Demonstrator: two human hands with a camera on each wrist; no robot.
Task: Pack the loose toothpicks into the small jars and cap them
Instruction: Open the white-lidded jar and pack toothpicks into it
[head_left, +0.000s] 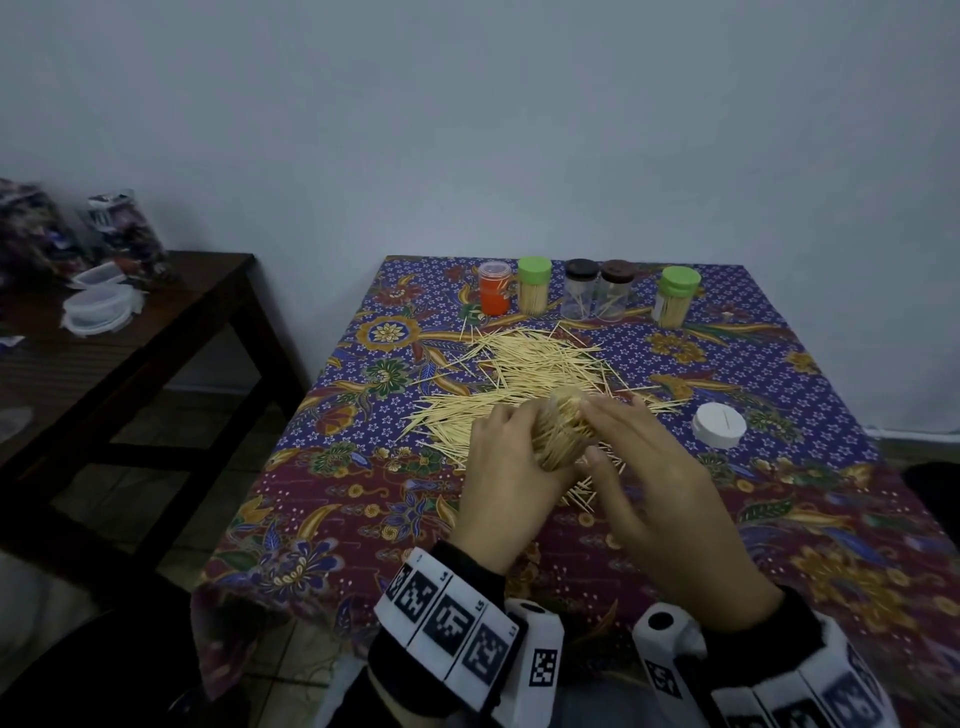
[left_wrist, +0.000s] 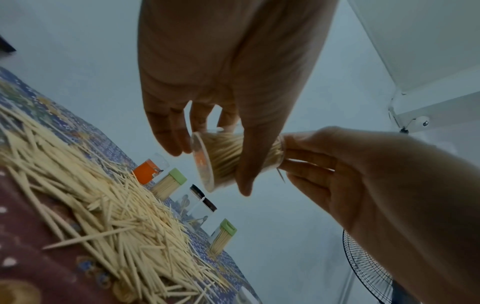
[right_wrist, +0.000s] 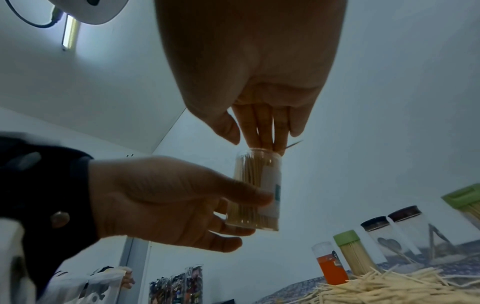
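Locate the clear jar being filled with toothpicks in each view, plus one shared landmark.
Head: jar at centre, between both hands.
Left wrist: jar right of centre, lying sideways.
Right wrist: jar at centre, upright.
Shared landmark: orange jar.

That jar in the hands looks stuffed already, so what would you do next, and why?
Probably push in the stray toothpick at the jar mouth, then fetch the white cap. The left hand grips the full, open jar; the right hand fingers press its toothpicks.
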